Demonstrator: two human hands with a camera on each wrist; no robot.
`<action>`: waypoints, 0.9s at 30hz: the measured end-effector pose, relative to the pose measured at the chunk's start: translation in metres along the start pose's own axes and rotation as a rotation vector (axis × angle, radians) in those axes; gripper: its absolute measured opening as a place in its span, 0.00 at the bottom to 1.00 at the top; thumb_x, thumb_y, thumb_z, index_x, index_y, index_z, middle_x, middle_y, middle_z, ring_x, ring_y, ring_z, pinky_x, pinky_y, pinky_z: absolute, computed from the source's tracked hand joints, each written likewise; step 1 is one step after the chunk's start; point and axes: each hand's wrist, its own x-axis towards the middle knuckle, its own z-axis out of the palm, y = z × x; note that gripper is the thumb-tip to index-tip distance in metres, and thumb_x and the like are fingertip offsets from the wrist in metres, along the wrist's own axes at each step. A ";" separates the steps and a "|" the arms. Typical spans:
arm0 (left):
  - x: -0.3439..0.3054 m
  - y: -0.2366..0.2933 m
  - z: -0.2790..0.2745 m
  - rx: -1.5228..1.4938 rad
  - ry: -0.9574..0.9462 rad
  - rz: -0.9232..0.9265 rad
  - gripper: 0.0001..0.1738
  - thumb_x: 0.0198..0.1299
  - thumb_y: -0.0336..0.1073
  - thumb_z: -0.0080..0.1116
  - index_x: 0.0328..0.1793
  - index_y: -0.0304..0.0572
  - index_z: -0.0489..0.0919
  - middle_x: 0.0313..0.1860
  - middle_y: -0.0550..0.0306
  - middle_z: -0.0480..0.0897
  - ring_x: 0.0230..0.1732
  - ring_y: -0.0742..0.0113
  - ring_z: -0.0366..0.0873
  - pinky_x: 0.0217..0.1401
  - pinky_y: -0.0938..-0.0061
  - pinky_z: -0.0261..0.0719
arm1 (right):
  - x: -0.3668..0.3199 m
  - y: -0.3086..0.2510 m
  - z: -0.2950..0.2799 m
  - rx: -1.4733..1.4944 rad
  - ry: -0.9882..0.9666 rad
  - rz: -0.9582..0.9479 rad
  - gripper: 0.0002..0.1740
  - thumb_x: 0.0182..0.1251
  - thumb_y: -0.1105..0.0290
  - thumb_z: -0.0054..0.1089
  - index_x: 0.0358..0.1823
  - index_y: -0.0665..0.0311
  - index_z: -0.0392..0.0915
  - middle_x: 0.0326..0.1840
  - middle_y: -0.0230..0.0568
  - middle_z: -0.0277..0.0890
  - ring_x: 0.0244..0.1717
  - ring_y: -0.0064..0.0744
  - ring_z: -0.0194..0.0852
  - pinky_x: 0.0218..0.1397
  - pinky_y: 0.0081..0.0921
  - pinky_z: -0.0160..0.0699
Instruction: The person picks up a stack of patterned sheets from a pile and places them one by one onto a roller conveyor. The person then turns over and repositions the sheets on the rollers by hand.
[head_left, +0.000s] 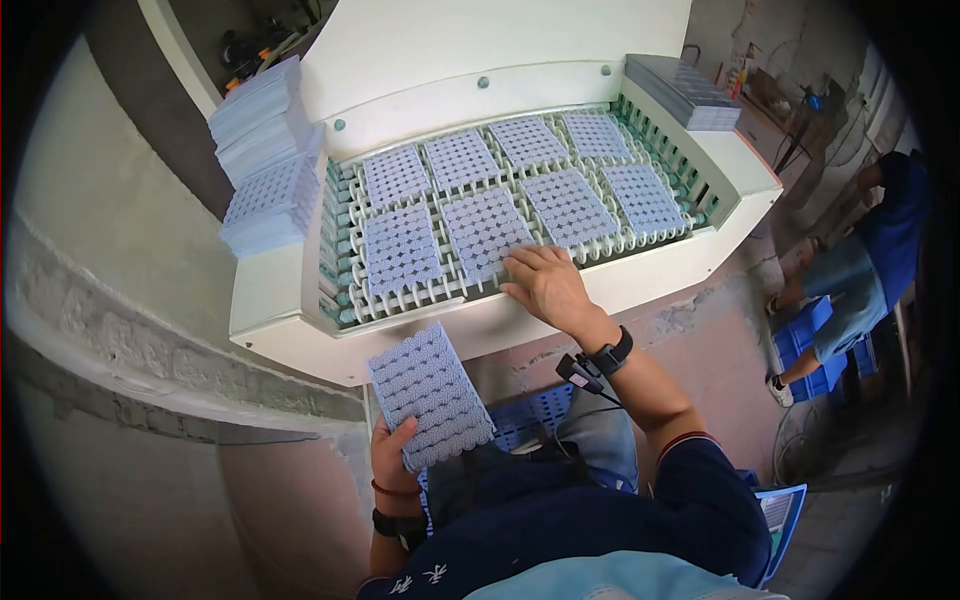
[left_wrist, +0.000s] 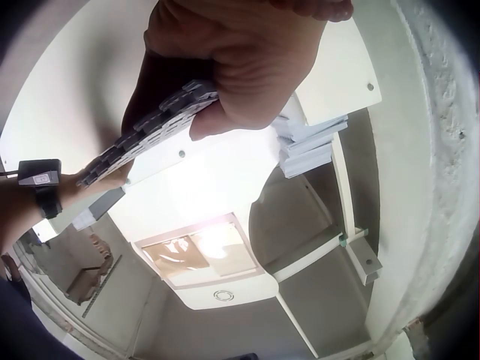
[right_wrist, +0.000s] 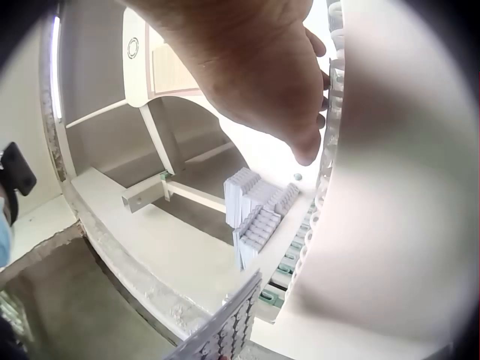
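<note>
My left hand (head_left: 392, 458) grips a stack of blue-grey panels (head_left: 430, 395) by its near left edge, thumb on top, in front of the machine. The panels have scalloped edges and rows of small dots and look like circuit board panels. From the side, the left wrist view shows the stack's edge (left_wrist: 146, 136) under the hand (left_wrist: 240, 64). My right hand (head_left: 550, 288) reaches over the machine's front rim, fingertips at the near right corner of a perforated panel (head_left: 485, 232) in the front row. That panel lies flat on white rollers (head_left: 400, 303).
Two rows of similar panels lie on the rollers. Stacked panels (head_left: 265, 200) stand on the machine's left ledge, and a grey stack (head_left: 685, 90) sits on the right one. A raised white cover (head_left: 480, 40) rises behind. Another person (head_left: 870, 260) bends beside blue crates (head_left: 805, 340) at the right.
</note>
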 end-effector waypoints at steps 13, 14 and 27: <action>0.010 -0.004 0.004 0.025 0.003 0.018 0.22 0.54 0.25 0.51 0.57 0.28 0.67 0.49 0.42 0.76 0.47 0.54 0.78 0.49 0.63 0.78 | -0.058 -0.084 -0.023 1.130 -0.498 0.597 0.14 0.56 0.63 0.64 0.30 0.69 0.77 0.21 0.37 0.75 0.21 0.21 0.75 0.24 0.18 0.71; 0.010 -0.004 0.005 0.034 -0.006 0.024 0.22 0.55 0.26 0.51 0.57 0.27 0.67 0.49 0.42 0.76 0.47 0.54 0.78 0.50 0.63 0.78 | -0.064 -0.089 -0.021 1.225 -0.598 0.682 0.13 0.57 0.63 0.63 0.30 0.69 0.77 0.20 0.35 0.75 0.20 0.20 0.74 0.23 0.17 0.72; -0.001 0.002 0.003 -0.127 -0.093 0.081 0.29 0.53 0.34 0.46 0.60 0.23 0.63 0.56 0.39 0.71 0.55 0.50 0.72 0.58 0.61 0.69 | -0.073 -0.102 -0.018 1.464 -0.612 0.841 0.11 0.60 0.66 0.60 0.32 0.69 0.77 0.21 0.32 0.74 0.19 0.18 0.73 0.20 0.14 0.72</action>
